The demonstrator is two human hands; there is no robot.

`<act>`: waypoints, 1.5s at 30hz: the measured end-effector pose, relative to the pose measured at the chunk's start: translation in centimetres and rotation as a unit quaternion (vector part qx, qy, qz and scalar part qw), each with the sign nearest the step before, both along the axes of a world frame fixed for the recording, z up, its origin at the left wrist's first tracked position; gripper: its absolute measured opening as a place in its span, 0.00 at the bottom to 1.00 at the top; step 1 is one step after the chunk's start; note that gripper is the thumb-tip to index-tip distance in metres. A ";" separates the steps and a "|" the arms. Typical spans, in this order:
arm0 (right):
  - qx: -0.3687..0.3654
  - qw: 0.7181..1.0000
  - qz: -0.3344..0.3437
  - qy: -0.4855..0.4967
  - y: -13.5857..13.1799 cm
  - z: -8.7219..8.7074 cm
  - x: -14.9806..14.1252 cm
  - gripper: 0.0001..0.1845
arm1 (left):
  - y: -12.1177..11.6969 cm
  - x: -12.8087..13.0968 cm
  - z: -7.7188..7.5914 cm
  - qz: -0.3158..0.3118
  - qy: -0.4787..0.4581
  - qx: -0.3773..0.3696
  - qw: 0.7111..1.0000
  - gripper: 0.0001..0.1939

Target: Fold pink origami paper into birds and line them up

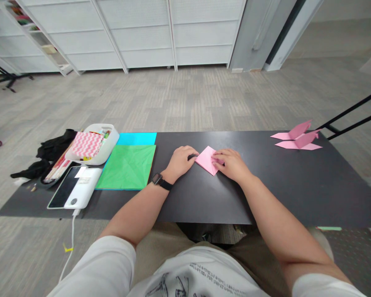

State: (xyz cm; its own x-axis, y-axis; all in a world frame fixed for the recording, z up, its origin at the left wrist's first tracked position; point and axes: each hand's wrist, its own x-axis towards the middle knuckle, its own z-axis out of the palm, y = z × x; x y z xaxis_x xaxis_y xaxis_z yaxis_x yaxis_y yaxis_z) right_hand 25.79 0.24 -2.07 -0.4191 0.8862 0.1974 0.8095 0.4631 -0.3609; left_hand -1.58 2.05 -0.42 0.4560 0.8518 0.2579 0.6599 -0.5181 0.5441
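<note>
A pink folded paper (pixel 206 158), shaped like a small diamond, lies on the dark tabletop in front of me. My left hand (pixel 183 160) is curled at its left corner, thumb and forefinger closing on that tip. On the other side, my right hand (pixel 231 165) grips the right part, with the fingers bent over it and covering that corner. Two pink paper cranes (pixel 298 140) with spread wings stand at the far right of the table.
To my left are green paper sheets (pixel 126 167) over blue ones (pixel 137 138), a white basket (pixel 111 142) with a pink zigzag-patterned item, a white power bank (pixel 83 187) with a cable, a phone (pixel 63 189) and black cloth (pixel 55 144). The dark table (pixel 281 185) has its near edge at my lap.
</note>
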 end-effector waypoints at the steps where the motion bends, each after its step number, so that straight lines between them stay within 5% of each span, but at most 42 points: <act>1: -0.003 1.000 0.005 0.001 0.0 0.0 0.0 0.16 | 0.0 0.0 0.0 -0.004 0.002 -0.001 1.000 0.09; 11: -0.005 1.000 0.015 0.006 0.1 -0.1 0.1 0.15 | 0.4 -0.5 -1.1 0.007 0.063 0.011 0.998 0.18; 20: -0.005 1.000 0.018 0.013 0.0 0.1 0.0 0.15 | 0.0 -0.1 -0.1 -0.015 -0.002 -0.006 1.000 0.10; 35: 0.000 0.996 0.072 0.043 -0.3 0.3 -0.1 0.13 | 1.3 -1.6 -1.0 -0.106 0.004 0.018 0.994 0.07; 45: -0.008 0.994 0.106 0.038 -0.8 0.7 -0.6 0.15 | 1.1 -1.5 -0.5 -0.100 -0.022 -0.001 0.995 0.05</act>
